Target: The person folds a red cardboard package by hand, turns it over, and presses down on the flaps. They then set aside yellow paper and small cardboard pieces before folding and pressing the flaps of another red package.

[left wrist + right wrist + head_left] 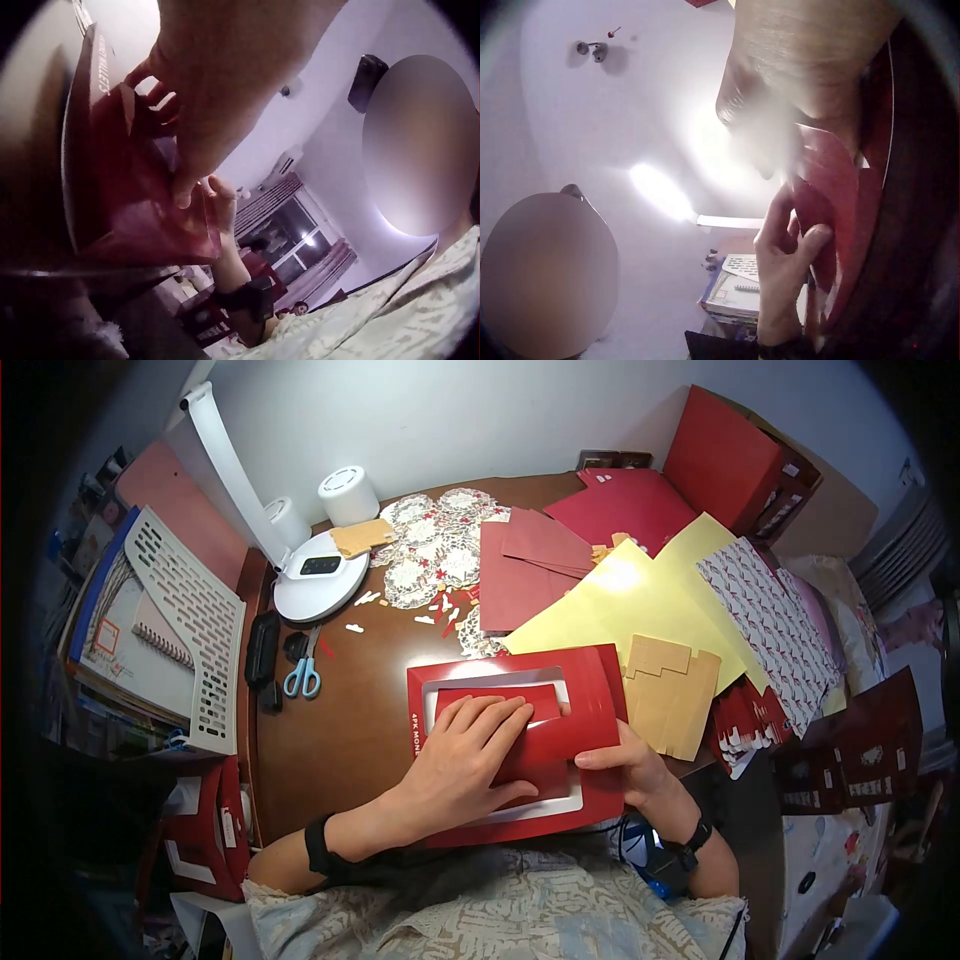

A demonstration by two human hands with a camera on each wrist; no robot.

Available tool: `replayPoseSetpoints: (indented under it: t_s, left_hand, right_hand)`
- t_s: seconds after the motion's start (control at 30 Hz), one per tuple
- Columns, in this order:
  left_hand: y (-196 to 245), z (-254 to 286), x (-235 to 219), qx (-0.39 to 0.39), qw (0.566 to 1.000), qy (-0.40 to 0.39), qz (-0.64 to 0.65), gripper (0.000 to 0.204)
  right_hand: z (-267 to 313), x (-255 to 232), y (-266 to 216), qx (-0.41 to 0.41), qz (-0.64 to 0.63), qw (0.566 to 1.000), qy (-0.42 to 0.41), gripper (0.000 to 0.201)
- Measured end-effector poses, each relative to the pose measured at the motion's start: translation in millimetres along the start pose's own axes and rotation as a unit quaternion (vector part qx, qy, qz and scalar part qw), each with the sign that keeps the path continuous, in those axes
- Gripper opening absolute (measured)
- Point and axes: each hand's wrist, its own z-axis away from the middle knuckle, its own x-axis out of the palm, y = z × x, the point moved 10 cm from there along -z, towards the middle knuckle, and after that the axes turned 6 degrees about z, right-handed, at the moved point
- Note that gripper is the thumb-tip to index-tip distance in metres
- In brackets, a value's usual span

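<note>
A flat red cardboard package (510, 659) with a white-edged window and white lettering lies at the table's front edge. A red card flap (590, 705) folds over its right part, and a smaller red piece shows inside the window. My left hand (450, 765) rests palm down over the window, its extended fingers touching the red card. At the right edge my right hand (645, 765) grips the card, thumb on top and the other fingers hidden underneath. In the right wrist view, the left hand (780, 255) lies against the red card (832, 187).
Blue-handled scissors (302, 675) and a white lamp (320, 595) stand left, near a file rack (205, 640). Floral paper cutouts (430, 545), yellow sheets (690, 590), tan card pieces (675, 700) and patterned paper (765, 625) spread behind and right. White scraps lie mid-table.
</note>
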Motion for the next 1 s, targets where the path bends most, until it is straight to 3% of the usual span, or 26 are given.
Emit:
replayPoseSetpoints:
  t_s: [0.13, 0.23, 0.3, 0.33, 0.37, 0.43, 0.47, 0.53, 0.6, 0.7, 1.0]
  left_hand:
    - [-2, 1, 0, -0.006, 1.000, 0.009, 0.011, 0.080]
    - [-4, 2, -1, -0.013, 1.000, 0.012, 0.017, 0.080]
    - [-4, 2, -2, -0.013, 1.000, 0.016, 0.015, 0.079]
    - [-4, 3, -2, -0.015, 1.000, 0.017, 0.015, 0.079]
    - [-4, 3, -2, -0.015, 1.000, 0.017, 0.015, 0.078]
    - [-4, 2, -2, -0.015, 1.000, 0.016, 0.016, 0.078]
    - [-3, 2, -3, -0.012, 1.000, 0.020, 0.008, 0.079]
    - [-1, 0, -2, -0.004, 1.000, 0.022, 0.002, 0.079]
    - [-2, 0, -2, -0.009, 1.000, 0.024, 0.002, 0.078]
    - [-1, 0, -2, -0.002, 1.000, 0.025, 0.000, 0.078]
    - [-3, -1, -1, -0.013, 1.000, -0.004, 0.005, 0.079]
  right_hand:
    - [7, 5, -11, -0.013, 0.032, 0.999, 0.014, 0.058]
    - [13, 15, -27, -0.033, 0.116, 0.993, 0.015, 0.059]
    - [24, 22, -47, -0.066, 0.267, 0.959, 0.065, 0.058]
    - [29, 27, -52, -0.064, 0.267, 0.959, 0.064, 0.058]
    - [39, 25, -66, -0.083, 0.390, 0.909, 0.118, 0.056]
    - [60, 34, -99, -0.097, 0.598, 0.762, 0.230, 0.053]
    - [59, 36, -101, -0.096, 0.597, 0.762, 0.232, 0.053]
    - [64, 82, -118, -0.253, 0.755, 0.580, 0.174, 0.054]
    - [52, 97, -106, -0.258, 0.767, 0.571, 0.138, 0.060]
    - [31, 106, -73, -0.271, 0.809, 0.516, 0.079, 0.064]
    - [19, 95, -67, -0.273, 0.788, 0.548, 0.063, 0.056]
